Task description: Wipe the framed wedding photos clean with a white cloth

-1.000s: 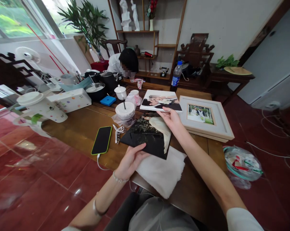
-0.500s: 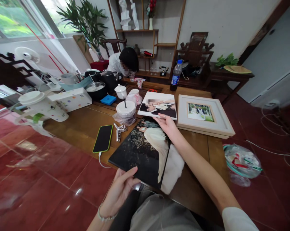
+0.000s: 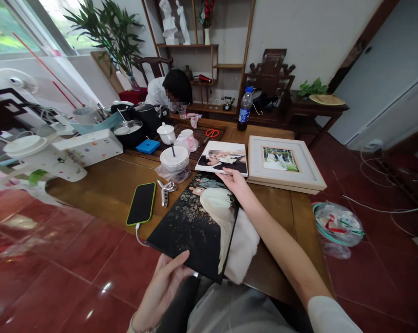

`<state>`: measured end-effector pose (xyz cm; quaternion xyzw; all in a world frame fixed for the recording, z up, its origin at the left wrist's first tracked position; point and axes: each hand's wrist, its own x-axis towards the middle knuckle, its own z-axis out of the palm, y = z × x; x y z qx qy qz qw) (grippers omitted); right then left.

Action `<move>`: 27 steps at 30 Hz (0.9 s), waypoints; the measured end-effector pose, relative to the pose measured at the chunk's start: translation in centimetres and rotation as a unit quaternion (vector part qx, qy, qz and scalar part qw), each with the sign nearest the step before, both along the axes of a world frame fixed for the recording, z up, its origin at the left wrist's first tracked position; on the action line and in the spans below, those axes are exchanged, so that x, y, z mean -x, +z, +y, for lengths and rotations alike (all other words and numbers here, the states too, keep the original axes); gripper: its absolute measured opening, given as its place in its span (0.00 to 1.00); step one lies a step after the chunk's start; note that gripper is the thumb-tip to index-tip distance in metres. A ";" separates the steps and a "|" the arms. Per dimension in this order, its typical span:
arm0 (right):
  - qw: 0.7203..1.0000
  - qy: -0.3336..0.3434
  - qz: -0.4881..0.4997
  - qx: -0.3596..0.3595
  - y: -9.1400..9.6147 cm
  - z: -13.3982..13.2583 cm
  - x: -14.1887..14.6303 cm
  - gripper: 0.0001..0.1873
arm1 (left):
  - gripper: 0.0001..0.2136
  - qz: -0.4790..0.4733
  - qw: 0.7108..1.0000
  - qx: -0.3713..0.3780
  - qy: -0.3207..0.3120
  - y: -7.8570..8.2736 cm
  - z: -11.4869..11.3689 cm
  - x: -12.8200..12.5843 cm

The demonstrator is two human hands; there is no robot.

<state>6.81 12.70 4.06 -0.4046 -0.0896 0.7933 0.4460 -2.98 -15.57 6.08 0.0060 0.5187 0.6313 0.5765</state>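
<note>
My left hand [image 3: 167, 280] grips the near edge of a dark photo panel [image 3: 202, 226], its thumb on top. That panel shows a figure in a long white dress and tilts over the table's near edge. My right hand [image 3: 235, 179] pinches the near edge of a smaller white-edged photo panel [image 3: 223, 157], just beyond the dark one; the fingers under it are hidden. A white fluffy cloth [image 3: 242, 249] lies partly beneath the dark panel. Right of the smaller panel lies a pale framed wedding photo [image 3: 285, 159], apparently stacked on another frame.
A phone [image 3: 141, 203] on a cable, a silvery clip-like item [image 3: 166, 190] and a lidded cup [image 3: 175, 159] sit left of the panels. Red scissors [image 3: 212, 133] and a bottle [image 3: 244, 110] are farther back. Across the table a person [image 3: 170, 90] leans down. A bagged bin [image 3: 337, 226] stands at right.
The smaller panel has come slightly nearer and lower with my right hand, baring more of the scissors. The dark panel has shifted a little toward me. The view has turned slightly right.
</note>
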 end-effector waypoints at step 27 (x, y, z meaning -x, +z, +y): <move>0.994 0.092 0.051 0.041 -0.5 -1.9 -3.2 0.14 | 0.19 0.055 0.993 0.080 0.072 -1.3 -3.2 7.2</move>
